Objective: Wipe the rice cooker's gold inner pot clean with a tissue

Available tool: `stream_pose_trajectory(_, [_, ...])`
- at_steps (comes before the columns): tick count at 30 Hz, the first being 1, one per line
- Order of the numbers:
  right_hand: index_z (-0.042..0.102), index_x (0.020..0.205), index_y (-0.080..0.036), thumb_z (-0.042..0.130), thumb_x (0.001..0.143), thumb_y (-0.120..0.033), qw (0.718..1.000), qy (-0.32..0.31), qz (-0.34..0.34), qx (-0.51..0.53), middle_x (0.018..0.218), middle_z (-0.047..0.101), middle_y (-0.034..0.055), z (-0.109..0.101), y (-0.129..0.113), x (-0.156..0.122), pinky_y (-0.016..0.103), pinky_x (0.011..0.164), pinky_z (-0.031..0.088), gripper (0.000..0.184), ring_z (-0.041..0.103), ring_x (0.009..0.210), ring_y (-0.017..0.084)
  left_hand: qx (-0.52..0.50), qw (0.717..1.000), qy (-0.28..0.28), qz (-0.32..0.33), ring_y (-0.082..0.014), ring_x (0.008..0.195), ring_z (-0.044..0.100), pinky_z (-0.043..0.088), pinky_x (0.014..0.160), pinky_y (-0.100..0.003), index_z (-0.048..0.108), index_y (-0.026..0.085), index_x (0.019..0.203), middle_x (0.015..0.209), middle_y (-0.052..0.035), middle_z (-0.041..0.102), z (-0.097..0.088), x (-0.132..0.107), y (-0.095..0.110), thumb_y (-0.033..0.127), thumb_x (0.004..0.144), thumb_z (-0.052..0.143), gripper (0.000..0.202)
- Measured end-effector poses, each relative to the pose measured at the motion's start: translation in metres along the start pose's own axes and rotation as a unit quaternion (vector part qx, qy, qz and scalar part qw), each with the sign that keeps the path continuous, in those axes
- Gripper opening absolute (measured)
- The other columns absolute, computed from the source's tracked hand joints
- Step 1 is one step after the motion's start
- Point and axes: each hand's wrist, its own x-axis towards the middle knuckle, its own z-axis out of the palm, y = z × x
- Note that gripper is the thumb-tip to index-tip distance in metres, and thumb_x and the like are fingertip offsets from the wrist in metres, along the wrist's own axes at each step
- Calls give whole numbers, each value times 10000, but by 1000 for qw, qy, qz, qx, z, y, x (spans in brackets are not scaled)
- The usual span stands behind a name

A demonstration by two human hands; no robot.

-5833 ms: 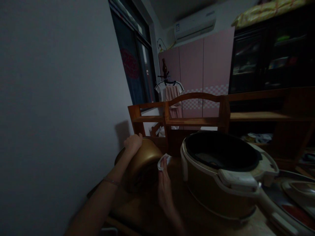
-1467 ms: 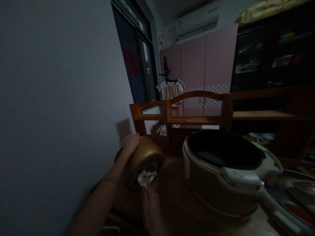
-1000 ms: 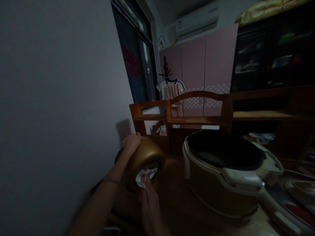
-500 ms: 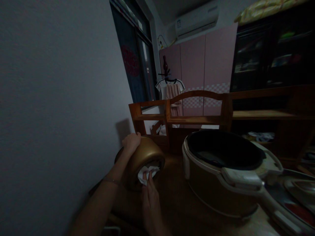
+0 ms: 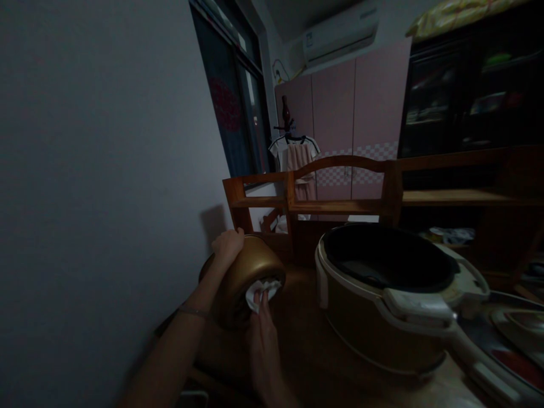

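A gold inner pot [image 5: 244,271] lies tipped on its side on the wooden table, its mouth turned to the right and toward me. My left hand [image 5: 228,243] grips the pot's upper rear side. My right hand [image 5: 262,334] presses a crumpled white tissue [image 5: 260,290] into the pot's mouth, fingers closed on it. To the right stands the rice cooker body [image 5: 382,300], its dark cavity bare and its lid [image 5: 505,334] hinged open.
A grey wall runs close along the left. A wooden shelf rack [image 5: 340,195] stands behind the pot and cooker. Farther back are a window, a pink wardrobe [image 5: 352,119], hanging clothes, an air conditioner and dark glass cabinets.
My right hand has slid the tissue round inside the pot's mouth, from the lower part up toward the right rim. My left hand has kept its hold on the pot.
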Motion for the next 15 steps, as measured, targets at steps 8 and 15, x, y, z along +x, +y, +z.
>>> stream_pose_trajectory(8, [352,1595,-304,303,1098,-344,996,-43,-61,-49,1686,238,17,3,-5,-13,494,1278,202,501,218,1561,204,-1,1000,-2,0,-414,1151,679,521,929,-505,774,54,1124,1199,-286,714,0,0,1,472,980,296,651])
stream_pose_trajectory(15, [453,1552,-194,383,1064,-377,997,-21,3,-68,1629,350,110,9,34,-25,530,1239,270,526,329,1517,279,4,1000,1,2,-411,1129,688,528,915,-505,776,48,1110,1180,-297,716,0,-1,1,475,978,293,657])
